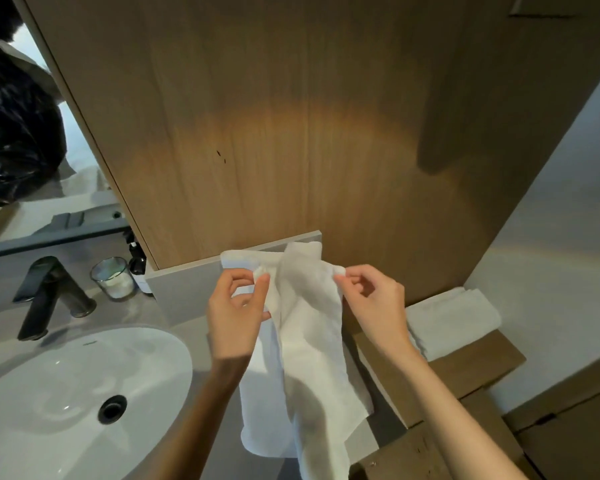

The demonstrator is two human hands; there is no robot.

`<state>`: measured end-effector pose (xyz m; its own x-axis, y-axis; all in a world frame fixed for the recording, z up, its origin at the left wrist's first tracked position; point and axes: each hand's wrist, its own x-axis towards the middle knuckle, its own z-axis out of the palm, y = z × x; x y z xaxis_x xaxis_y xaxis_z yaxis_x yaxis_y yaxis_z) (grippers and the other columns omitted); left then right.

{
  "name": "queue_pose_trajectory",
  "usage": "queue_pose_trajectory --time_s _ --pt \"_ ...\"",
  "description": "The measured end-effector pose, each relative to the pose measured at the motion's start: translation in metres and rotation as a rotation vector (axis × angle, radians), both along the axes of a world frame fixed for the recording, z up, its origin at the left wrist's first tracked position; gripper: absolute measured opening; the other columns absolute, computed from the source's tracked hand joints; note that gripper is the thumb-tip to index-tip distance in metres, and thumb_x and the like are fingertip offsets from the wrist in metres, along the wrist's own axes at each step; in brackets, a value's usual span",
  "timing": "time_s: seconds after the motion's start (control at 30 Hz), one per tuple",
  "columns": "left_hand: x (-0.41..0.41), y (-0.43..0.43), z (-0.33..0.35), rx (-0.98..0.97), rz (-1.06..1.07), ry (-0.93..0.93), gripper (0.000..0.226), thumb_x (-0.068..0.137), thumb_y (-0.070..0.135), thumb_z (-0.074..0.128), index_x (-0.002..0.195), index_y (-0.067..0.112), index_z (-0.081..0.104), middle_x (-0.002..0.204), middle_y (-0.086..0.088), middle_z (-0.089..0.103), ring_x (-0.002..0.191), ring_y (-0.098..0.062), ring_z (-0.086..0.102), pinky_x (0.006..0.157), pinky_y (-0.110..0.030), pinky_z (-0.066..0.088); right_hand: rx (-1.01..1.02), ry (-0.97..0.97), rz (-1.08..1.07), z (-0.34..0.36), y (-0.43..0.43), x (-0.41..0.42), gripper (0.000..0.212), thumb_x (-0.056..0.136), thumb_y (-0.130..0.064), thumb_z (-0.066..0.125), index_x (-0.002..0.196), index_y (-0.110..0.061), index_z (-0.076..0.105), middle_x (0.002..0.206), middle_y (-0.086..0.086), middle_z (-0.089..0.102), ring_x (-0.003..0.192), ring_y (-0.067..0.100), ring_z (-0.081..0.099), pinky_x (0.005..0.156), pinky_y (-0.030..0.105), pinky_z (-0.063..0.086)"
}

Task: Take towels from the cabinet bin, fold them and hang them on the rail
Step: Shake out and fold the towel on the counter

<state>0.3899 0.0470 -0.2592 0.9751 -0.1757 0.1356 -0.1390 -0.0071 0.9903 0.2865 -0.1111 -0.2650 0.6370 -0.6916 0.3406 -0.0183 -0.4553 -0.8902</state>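
1. The left hand (234, 317) has its fingers curled and pinches one bunched top corner of the white towel (312, 344) between thumb and forefinger.
2. The right hand (374, 303) pinches the other top corner with thumb and fingertips, its remaining fingers loosely bent.
3. The towel hangs between the hands in long, loose folds, held above the right edge of the counter (187, 341). Its top reaches the grey upstand (187, 282) at the counter's back edge.
4. Just right of the right wrist, a folded towel (454, 317) lies at the back end of a wooden shelf (478, 362), close to the wall.
5. The white basin (49, 393) takes up the counter's left part, with a dark faucet (45, 292) at its back edge.
6. A glass jar (113, 277) and a dark bottle (137, 263) stand side by side at the counter's back edge, beside the upstand.
7. A wood panel (291, 116) rises behind the towel, and a mirror (66, 150) is to its left.
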Motion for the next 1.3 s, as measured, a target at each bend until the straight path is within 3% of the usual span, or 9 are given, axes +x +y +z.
queue_pose_trajectory --time_s 0.23,0.47,0.57,0.73,0.87,1.0,1.17,1.23,1.3 --pt "-0.025 -0.032 0.032 -0.104 -0.125 -0.019 0.012 0.082 0.019 0.075 0.084 0.016 0.064 0.075 0.002 0.065 0.065 -0.012 0.064 0.056 -0.03 0.057 -0.064 -0.121 -0.008 0.042 0.028 0.006 0.01 0.086 -0.027 0.071 0.085 -0.018 0.075 0.075 -0.013 0.07 0.072 0.006 0.065 0.062 0.012 0.047" --pt "-0.033 -0.033 0.034 -0.147 -0.18 0.016 0.006 0.083 0.017 0.074 0.085 0.018 0.069 0.076 0.009 0.07 0.075 -0.015 0.07 0.061 -0.029 0.059 -0.216 -0.063 0.014 0.045 0.025 0.005 0.01 0.088 -0.021 0.071 0.094 -0.019 0.078 0.085 -0.012 0.072 0.081 0.001 0.065 0.069 0.009 0.047" --pt "-0.031 -0.031 0.035 -0.143 -0.221 0.009 0.008 0.084 0.011 0.072 0.085 0.019 0.072 0.081 0.012 0.072 0.078 -0.014 0.071 0.064 -0.027 0.059 -0.203 -0.074 0.032 0.047 0.027 0.004 0.015 0.089 -0.014 0.069 0.098 -0.021 0.078 0.086 -0.011 0.073 0.082 0.003 0.065 0.068 0.006 0.044" --pt "-0.023 -0.026 0.032 -0.18 -0.369 0.026 0.026 0.089 -0.004 0.061 0.094 0.018 0.073 0.102 -0.004 0.071 0.091 -0.015 0.071 0.068 -0.02 0.056 -0.126 -0.069 0.099 0.05 0.027 0.002 0.018 0.089 -0.012 0.067 0.1 -0.023 0.077 0.093 -0.008 0.071 0.09 0.005 0.064 0.068 0.005 0.045" --pt "-0.02 -0.021 0.033 -0.169 -0.53 0.017 0.037 0.091 -0.014 0.05 0.106 0.014 0.071 0.111 -0.004 0.069 0.099 -0.009 0.068 0.078 -0.014 0.052 -0.159 0.003 0.096 0.047 0.02 0.002 0.025 0.086 -0.011 0.071 0.108 -0.021 0.074 0.099 -0.01 0.069 0.09 0.007 0.065 0.066 0.018 0.054" --pt "-0.012 -0.016 0.034 -0.073 -0.603 -0.126 0.046 0.09 -0.015 0.05 0.095 0.024 0.075 0.105 0.011 0.072 0.103 -0.005 0.065 0.086 -0.012 0.047 -0.278 0.065 0.069 0.051 0.016 -0.006 0.024 0.088 -0.011 0.068 0.106 -0.025 0.075 0.094 -0.017 0.069 0.085 0.006 0.065 0.07 0.024 0.054" --pt "0.004 -0.016 0.041 0.07 -0.459 -0.489 0.026 0.092 0.007 0.057 0.106 0.025 0.069 0.113 0.018 0.063 0.114 -0.006 0.056 0.097 -0.015 0.04 -0.374 0.114 0.078 0.066 0.009 -0.027 0.017 0.092 -0.033 0.062 0.105 -0.035 0.073 0.095 -0.023 0.068 0.087 0.008 0.064 0.067 0.034 0.054" --pt "0.012 -0.023 0.044 0.172 -0.643 -0.545 0.028 0.091 0.031 0.058 0.118 0.034 0.059 0.123 0.022 0.057 0.123 -0.005 0.049 0.108 -0.026 0.034 -0.389 0.096 0.058 0.076 0.005 -0.041 0.02 0.092 -0.033 0.062 0.107 -0.041 0.071 0.098 -0.025 0.067 0.092 0.005 0.064 0.07 0.028 0.054" --pt "0.016 -0.033 0.045 0.323 -0.823 -0.575 0.026 0.088 0.053 0.052 0.114 0.047 0.055 0.118 0.028 0.057 0.119 0.002 0.048 0.114 -0.04 0.026 -0.367 0.049 0.037 0.09 0.002 -0.059 0.021 0.09 -0.03 0.061 0.105 -0.041 0.069 0.1 -0.024 0.067 0.089 0.002 0.064 0.069 0.015 0.048"
